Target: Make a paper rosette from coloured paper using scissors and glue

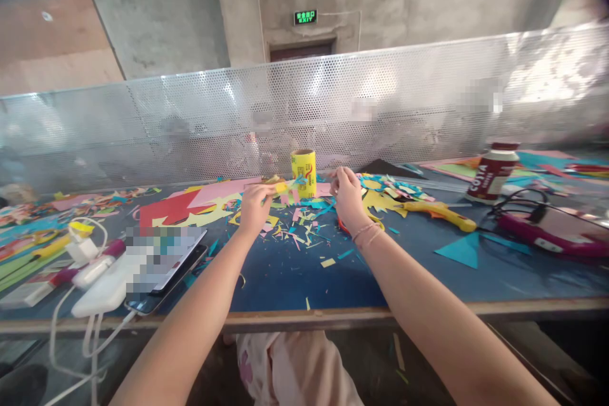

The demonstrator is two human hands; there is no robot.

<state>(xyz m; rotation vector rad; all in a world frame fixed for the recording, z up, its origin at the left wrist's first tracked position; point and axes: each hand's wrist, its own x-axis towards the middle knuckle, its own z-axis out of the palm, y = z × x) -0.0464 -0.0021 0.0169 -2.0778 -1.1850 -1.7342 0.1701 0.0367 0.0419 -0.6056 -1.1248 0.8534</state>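
My left hand (257, 203) pinches a small yellow paper piece (281, 188) beside a yellow cylindrical container (304, 171) that stands upright near the mesh screen. To the right of the container is my right hand (346, 190), its fingers curled together; what they hold, if anything, is too small to tell. Small coloured paper scraps (302, 228) lie scattered between and below my hands. Orange-red scissor handles (343, 223) show partly behind my right wrist. Red paper (166, 206) and pink paper (223, 191) lie to the left of my left hand.
Phones (178, 266), a white power bank (107, 282) and cables are at the left front. On the right are a yellow-handled tool (445, 214), a blue paper triangle (461, 249), a brown-and-white bottle (493, 174) and a purple device (542, 235). A mesh screen (190, 120) runs behind the table.
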